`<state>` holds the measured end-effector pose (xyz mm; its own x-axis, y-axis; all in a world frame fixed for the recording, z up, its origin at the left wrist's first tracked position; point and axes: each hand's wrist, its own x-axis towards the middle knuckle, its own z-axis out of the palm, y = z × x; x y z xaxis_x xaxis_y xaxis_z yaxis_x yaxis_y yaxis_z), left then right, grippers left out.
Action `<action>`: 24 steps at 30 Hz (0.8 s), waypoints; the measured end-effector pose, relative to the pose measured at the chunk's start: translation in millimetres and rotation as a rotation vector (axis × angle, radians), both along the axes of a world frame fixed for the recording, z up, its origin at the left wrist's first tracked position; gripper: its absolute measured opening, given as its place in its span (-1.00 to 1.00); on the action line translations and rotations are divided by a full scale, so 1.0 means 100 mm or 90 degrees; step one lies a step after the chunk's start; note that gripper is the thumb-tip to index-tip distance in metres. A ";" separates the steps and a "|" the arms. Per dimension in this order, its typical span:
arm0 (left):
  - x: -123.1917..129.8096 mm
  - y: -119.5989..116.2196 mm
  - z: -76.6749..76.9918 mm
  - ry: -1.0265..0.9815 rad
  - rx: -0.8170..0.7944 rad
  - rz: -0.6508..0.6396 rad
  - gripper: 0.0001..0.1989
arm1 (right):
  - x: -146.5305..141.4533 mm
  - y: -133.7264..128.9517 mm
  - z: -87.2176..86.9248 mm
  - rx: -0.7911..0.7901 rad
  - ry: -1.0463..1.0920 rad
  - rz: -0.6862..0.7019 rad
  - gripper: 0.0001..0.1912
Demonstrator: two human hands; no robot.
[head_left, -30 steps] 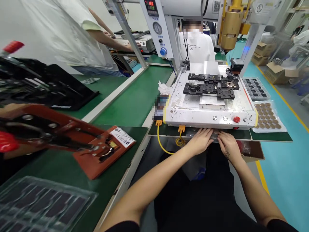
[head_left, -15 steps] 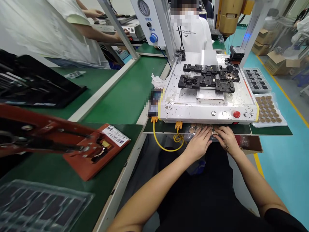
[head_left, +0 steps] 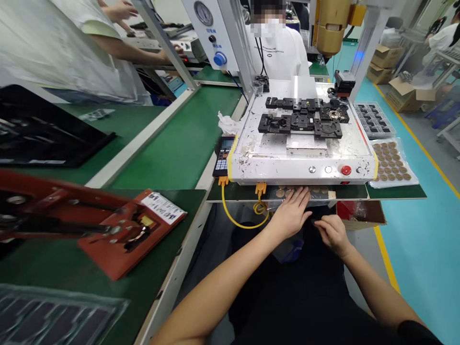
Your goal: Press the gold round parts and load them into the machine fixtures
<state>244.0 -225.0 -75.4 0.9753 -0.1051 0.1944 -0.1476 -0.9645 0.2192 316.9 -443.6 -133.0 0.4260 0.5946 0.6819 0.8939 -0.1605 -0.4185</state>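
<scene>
Head view, centre of frame. Half a second before, both of your hands lay together on the clear tray of brass discs (head_left: pixel 287 192) at the shelf edge under the white machine base (head_left: pixel 302 158). At this moment your right hand (head_left: pixel 332 234) had drawn back toward your lap, lower right of centre, fingers curled about a small dark piece; whether it truly gripped it could not be told. Your left hand (head_left: pixel 292 213) remained forward, palm down, fingers spread and released, their tips touching the tray. The tray itself lay partly under the machine's front lip, just right of the yellow cable (head_left: pixel 237 218). One disc had probably been taken out.
</scene>
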 end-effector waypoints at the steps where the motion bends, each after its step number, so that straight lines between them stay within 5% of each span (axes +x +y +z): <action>1: 0.04 0.00 0.01 -0.006 -0.001 0.016 -0.40 | -0.06 -0.04 0.03 -0.004 0.016 0.004 -0.84; 7: 0.30 -0.02 0.01 -0.006 -0.019 0.070 -0.42 | -0.04 -0.19 0.23 -0.006 0.144 -0.051 -0.88; 13: 0.09 -0.13 0.20 -0.097 0.019 0.058 -0.53 | 0.05 -0.26 0.33 0.040 0.278 -0.106 -0.91; 18: 0.34 0.10 1.00 -0.248 -0.117 -0.046 -0.72 | 0.08 -0.27 0.56 0.139 0.539 -0.118 -0.67; 21: 0.97 0.38 1.60 -0.290 -0.179 -0.081 -0.81 | 0.10 -0.30 0.82 0.152 0.629 -0.105 -0.58; 24: 1.72 0.57 2.06 -0.180 -0.156 -0.013 -0.80 | 0.09 -0.37 1.06 0.138 0.625 -0.094 -0.60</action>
